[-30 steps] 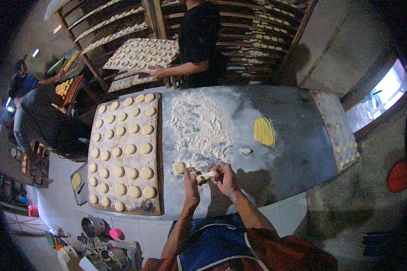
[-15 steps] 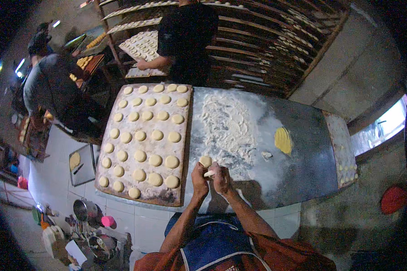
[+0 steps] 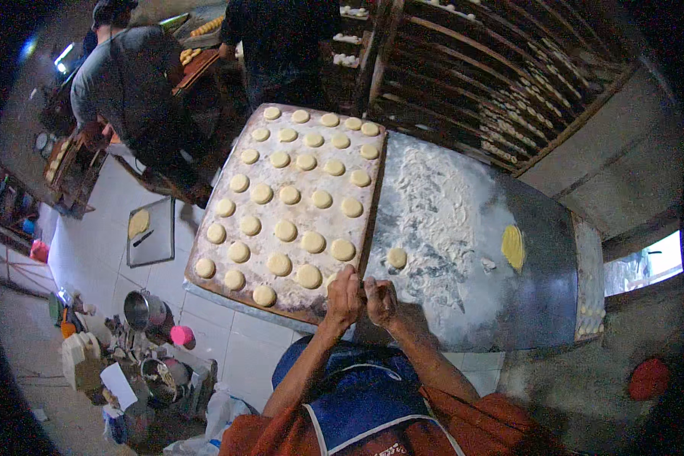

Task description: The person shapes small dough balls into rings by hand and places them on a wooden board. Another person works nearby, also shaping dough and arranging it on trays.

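Both of my hands meet over the near right corner of a floured board (image 3: 321,216) covered with flat round dough pieces. My left hand (image 3: 344,299) is closed, its fingers bunched beside a dough disc (image 3: 331,282) that it partly hides. Touching or nearly touching it, my right hand (image 3: 381,302) is curled too, just off the board's edge. Whatever lies inside the fingers is hidden. One more dough round (image 3: 397,258) rests on the floured metal table (image 3: 539,285), a little beyond my right hand.
Loose flour (image 3: 433,205) is spread across the table, with a yellow mass (image 3: 513,248) to its right. A rack of dough trays (image 3: 463,83) stands behind. Two people (image 3: 137,87) work at the far left. A pot (image 3: 143,310) and other utensils lie at lower left.
The view has swung left, so the board appears nearer the middle. My hands have moved from beside the loose dough round to the board's corner. The pale piece between them no longer shows.
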The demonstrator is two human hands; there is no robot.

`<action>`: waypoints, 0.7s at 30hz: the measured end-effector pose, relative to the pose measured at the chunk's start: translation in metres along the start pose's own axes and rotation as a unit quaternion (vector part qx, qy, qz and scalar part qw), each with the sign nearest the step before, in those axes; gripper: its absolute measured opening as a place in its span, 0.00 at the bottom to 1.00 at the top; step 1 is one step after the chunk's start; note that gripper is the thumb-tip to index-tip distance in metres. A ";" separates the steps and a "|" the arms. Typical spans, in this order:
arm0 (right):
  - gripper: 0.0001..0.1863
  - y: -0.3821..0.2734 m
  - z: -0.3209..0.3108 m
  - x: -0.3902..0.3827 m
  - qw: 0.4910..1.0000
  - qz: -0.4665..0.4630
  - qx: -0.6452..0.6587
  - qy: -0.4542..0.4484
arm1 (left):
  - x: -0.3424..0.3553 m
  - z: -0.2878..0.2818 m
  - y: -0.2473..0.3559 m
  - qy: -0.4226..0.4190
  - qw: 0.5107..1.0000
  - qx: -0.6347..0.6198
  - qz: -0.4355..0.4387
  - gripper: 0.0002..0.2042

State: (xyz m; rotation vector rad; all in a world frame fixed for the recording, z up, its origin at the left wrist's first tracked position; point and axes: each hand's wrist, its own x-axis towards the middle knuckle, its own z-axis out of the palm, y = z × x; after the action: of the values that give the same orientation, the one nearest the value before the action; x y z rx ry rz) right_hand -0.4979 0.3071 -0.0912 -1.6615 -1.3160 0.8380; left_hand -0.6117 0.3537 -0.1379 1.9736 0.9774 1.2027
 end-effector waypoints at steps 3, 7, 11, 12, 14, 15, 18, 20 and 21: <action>0.31 0.000 0.026 -0.001 0.997 -0.070 -0.014 0.004 | -0.009 -0.021 -0.015 -0.002 0.934 -0.320 -0.157 0.10; 0.25 -0.009 0.048 -0.013 0.987 -0.064 0.143 -0.044 | -0.017 -0.070 -0.002 -0.051 0.946 -0.210 -0.241 0.12; 0.16 0.000 0.042 -0.006 0.948 -0.218 0.179 -0.150 | -0.046 -0.078 -0.033 0.008 0.940 -0.225 -0.256 0.17; 0.14 -0.015 0.032 -0.017 0.965 -0.167 0.153 -0.135 | -0.049 -0.087 -0.028 0.016 0.910 -0.271 -0.312 0.18; 0.18 -0.045 0.016 -0.030 0.982 0.059 0.091 -0.155 | -0.030 -0.094 0.012 0.020 0.924 -0.159 -0.346 0.18; 0.20 -0.040 0.019 -0.031 0.989 0.069 0.043 -0.122 | -0.024 -0.091 0.022 0.022 0.928 -0.102 -0.359 0.17; 0.31 -0.022 0.027 -0.037 0.993 0.026 -0.114 -0.023 | -0.034 -0.082 0.005 0.035 0.969 0.132 -0.207 0.10; 0.28 -0.011 0.021 -0.038 0.984 -0.045 -0.170 -0.001 | -0.042 -0.085 0.003 0.027 0.966 0.187 -0.175 0.10; 0.27 -0.007 0.018 -0.039 0.977 -0.080 -0.198 0.010 | -0.045 -0.084 0.001 0.000 0.973 0.169 -0.156 0.10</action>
State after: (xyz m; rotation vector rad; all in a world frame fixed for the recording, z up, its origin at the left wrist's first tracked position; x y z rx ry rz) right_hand -0.5256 0.2738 -0.0923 -1.8268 -1.6576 0.4822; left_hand -0.7022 0.3265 -0.1243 1.9698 1.5092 0.9066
